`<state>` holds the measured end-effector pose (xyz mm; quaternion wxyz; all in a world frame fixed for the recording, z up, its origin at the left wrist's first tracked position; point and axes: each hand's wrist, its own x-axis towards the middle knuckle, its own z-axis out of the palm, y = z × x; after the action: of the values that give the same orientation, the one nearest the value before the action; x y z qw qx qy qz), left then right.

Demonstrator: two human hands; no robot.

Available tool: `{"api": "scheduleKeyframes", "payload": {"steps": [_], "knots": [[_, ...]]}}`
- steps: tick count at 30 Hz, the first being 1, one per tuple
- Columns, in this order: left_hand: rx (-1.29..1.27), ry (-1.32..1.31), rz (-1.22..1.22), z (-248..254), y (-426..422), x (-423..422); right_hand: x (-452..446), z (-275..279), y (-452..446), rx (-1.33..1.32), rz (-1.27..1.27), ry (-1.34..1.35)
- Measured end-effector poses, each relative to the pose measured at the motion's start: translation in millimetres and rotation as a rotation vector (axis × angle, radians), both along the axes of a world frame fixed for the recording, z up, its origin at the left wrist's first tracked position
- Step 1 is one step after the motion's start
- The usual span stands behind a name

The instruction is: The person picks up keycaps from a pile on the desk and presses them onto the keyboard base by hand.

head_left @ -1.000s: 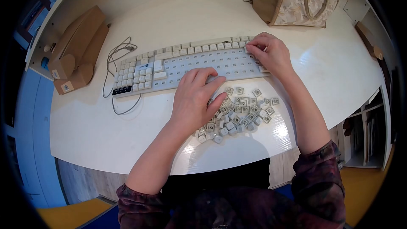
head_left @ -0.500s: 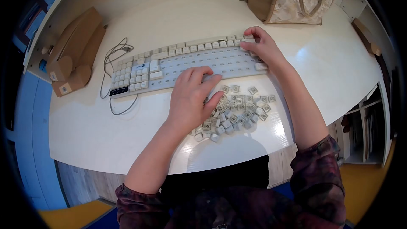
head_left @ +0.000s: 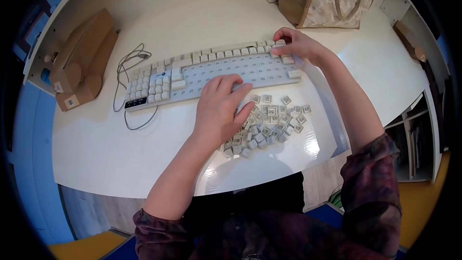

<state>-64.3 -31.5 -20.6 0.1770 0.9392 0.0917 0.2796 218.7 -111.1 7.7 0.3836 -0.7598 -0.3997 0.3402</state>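
A pale keyboard (head_left: 231, 73) lies across the desk, its number pad at the left. Its middle rows show bare sockets, while keycaps still sit along the far edge. My left hand (head_left: 219, 103) rests over the near edge, fingers stretched out and thumb apart, holding nothing. At the far right corner, my right hand (head_left: 303, 47) is curled with thumb and index finger about a keycap (head_left: 279, 43) in the far rows. Whether that keycap is seated or loose, I cannot tell. Loose keycaps (head_left: 272, 110) lie in a pile beside my left thumb, several upside down.
A grey cable (head_left: 126, 62) loops left of the keyboard. Brown cardboard pieces (head_left: 86, 58) stand at the desk's left side. A patterned bag (head_left: 332, 2) stands at the back right, and shelves (head_left: 414, 137) are below the desk at right.
My right hand has shifted slightly left and its forearm has swung outward, uncovering a wide keycap near the keyboard's right end. My left hand stays nearly in place. The camera view has shifted a little.
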Motion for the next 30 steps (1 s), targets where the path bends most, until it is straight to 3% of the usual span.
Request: {"api": "scheduleKeyframes", "payload": {"steps": [17, 30], "knots": [[0.043, 0.020, -0.002, 0, 0, -1, -7, -9, 0, 0.100, -0.051, 0.243], [0.053, 0.025, -0.001, 1, 1, 3, 12, 5, 14, -0.082, 0.141, 0.024]]}}
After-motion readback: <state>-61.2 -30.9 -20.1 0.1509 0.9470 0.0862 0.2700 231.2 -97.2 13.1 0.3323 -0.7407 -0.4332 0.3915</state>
